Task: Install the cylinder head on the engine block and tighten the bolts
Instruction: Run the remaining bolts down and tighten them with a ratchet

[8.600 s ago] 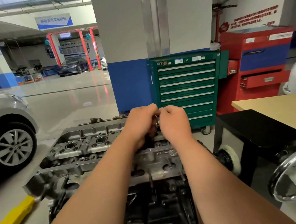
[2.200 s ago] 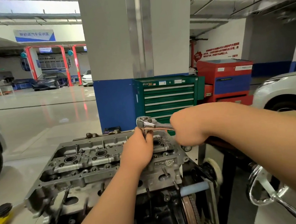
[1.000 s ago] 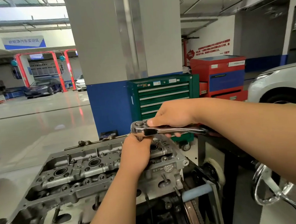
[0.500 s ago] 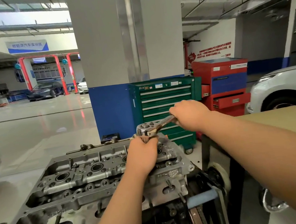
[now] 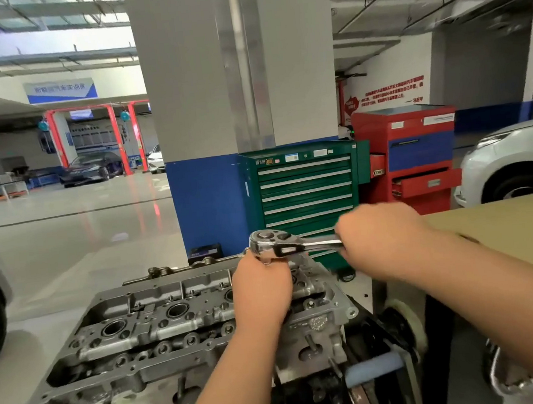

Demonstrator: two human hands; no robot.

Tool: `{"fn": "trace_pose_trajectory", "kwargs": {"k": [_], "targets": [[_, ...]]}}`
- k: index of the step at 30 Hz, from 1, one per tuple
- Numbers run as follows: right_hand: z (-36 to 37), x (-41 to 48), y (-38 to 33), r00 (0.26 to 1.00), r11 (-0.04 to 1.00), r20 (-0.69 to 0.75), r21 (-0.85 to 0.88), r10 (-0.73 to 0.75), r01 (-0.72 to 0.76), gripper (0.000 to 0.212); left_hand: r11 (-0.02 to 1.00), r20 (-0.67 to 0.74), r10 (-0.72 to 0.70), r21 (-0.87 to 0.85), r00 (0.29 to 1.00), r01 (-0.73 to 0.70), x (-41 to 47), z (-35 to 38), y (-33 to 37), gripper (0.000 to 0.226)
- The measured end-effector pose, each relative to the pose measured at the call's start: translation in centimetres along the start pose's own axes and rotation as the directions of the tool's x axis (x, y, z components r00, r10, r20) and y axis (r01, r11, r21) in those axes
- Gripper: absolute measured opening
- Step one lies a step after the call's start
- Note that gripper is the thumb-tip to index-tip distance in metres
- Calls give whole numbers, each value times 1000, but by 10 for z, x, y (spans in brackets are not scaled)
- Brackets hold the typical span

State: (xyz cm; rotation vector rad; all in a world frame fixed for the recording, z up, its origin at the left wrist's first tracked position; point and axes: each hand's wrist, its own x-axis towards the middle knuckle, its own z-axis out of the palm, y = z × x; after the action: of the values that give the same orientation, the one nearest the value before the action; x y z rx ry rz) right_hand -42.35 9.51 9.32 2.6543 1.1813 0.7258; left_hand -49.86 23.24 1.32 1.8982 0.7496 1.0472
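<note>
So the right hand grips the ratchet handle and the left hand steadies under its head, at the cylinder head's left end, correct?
No: the ratchet sits at the right end of the cylinder head, as the head view shows. The right hand grips its handle, the left hand steadying underneath.

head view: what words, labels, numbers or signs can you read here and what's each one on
Nothing reads clearly enough to quote.
Blue banner at the far left: white Chinese characters, blurred.
Red lettering on the white wall: too small.
Stickers on the green tool cabinet: too small.
Labels on the red cabinet: too small.
Stamp on the cylinder head: blurred.
</note>
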Motion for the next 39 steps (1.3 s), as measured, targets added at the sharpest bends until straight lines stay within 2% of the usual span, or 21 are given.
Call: {"fn": "trace_pose_trajectory", "kwargs": {"k": [2,5,8,10,12,13,15,17,18,20,23,26,30,31,34,35,37,39], "targets": [[11,44,-1,998,995,41,89,-49,45,8,999,22,-19,-39,1000,20,-1,-2,1,32],[18,80,-23,989,961,58,247,-139,121,11,999,-16,-41,-25,999,40,-3,-3,0,28],[4,70,-22,996,990,33,119,-80,76,4,997,-118,-47,-64,992,40,-3,-3,-1,19],[-14,25,-15,998,998,24,1,-65,65,11,1000,-163,-8,-29,987,3,-2,-1,-1,16],[-24,-29,-27,993,994,-38,7,-113,113,12,1000,-171,2,18,985,2,1,1,-2,17],[-27,-51,-35,986,988,-60,20,-154,156,17,999,-176,13,39,984,-6,3,3,-1,19],[-24,-65,-40,972,974,-58,6,-227,228,44,998,-202,39,49,979,-29,3,3,-1,21],[-32,-53,-33,983,986,-77,-32,-164,162,27,999,-204,43,2,978,-43,0,1,-1,14],[-30,-40,-25,991,992,-58,-42,-121,119,18,999,-170,44,-18,985,-47,0,-1,-3,11],[-18,-4,-9,999,999,9,-26,-46,46,14,997,-51,36,-70,998,-39,2,-4,-6,10],[7,57,-15,994,993,63,87,-86,81,8,984,91,10,-181,996,7,2,-6,-3,9],[9,81,-36,996,973,29,218,-81,73,16,980,50,-22,-195,999,32,-1,-7,-4,14],[-17,22,-21,992,998,123,55,-12,5,16,996,-17,-5,-95,1000,3,-1,-4,-2,19],[-23,-4,-21,994,999,111,45,-18,13,19,998,-43,3,-61,999,-6,-1,-2,-1,18],[-25,-61,-39,986,988,-58,17,-155,156,35,999,-135,24,27,991,-21,3,1,0,18],[-27,-61,-39,984,984,-44,36,-172,173,33,999,-143,17,42,990,-11,3,1,-1,18],[-29,-41,-34,995,995,-18,34,-95,95,8,1000,-106,-10,25,994,12,4,2,-3,18],[-20,1,-21,998,998,60,64,-11,7,16,999,-61,-41,-38,997,39,5,3,-2,20]]}}
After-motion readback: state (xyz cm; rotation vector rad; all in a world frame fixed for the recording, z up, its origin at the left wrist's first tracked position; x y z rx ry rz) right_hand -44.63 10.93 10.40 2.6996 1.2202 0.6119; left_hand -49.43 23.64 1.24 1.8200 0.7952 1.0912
